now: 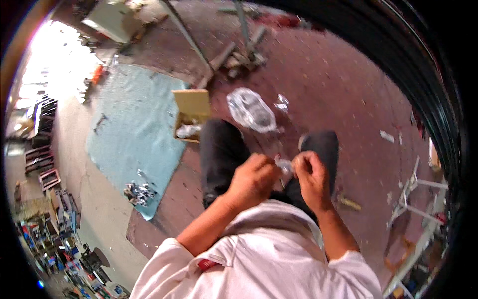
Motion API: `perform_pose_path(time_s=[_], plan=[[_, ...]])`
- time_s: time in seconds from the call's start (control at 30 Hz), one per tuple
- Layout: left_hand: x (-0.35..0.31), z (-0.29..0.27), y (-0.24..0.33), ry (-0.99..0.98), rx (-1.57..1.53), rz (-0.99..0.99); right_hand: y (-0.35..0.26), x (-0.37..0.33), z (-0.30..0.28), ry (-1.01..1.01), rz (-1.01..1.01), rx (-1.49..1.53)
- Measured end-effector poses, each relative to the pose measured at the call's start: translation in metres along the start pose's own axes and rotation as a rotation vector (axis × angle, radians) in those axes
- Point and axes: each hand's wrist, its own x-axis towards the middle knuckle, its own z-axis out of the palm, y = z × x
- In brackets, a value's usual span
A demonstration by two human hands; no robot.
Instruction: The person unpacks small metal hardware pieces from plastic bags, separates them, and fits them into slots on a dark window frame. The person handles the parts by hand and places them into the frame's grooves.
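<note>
Above my lap, a small clear plastic bag (285,166) stretches between my two hands. My left hand (256,178) is closed at the bag's left side, its fingers curled in. On the other side my right hand (311,174) pinches the bag between thumb and fingers. What the bag contains is too blurred to make out. Beyond my left knee stands an open cardboard box (191,112) with whitish plastic packets inside. A larger clear plastic bag (251,110) lies on the floor past my knees, with a small crumpled clear wrapper (282,103) beside it.
A light blue mat (137,119) covers the floor to my left, bearing a pile of small metal parts (141,193). Metal legs (191,37) of a stand rise ahead. At right is a white metal frame (418,199). Crowded tools and parts (55,239) line the far left.
</note>
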Motion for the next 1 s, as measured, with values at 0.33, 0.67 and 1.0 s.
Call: perform_pose_path(time_s=[0.33,0.67,1.0], plan=[[0.000,0.009,0.003,0.144,-0.384,-0.196,-0.030,0.000,-0.002,0.073,-0.058,0.265],[-0.009,-0.011,0.006,0.267,-0.580,-0.369,-0.021,0.016,-0.060,0.268,-0.133,0.151],[-0.002,-0.010,0.015,0.236,-0.519,-0.234,-0.046,0.015,-0.076,0.555,-0.359,-0.806]])
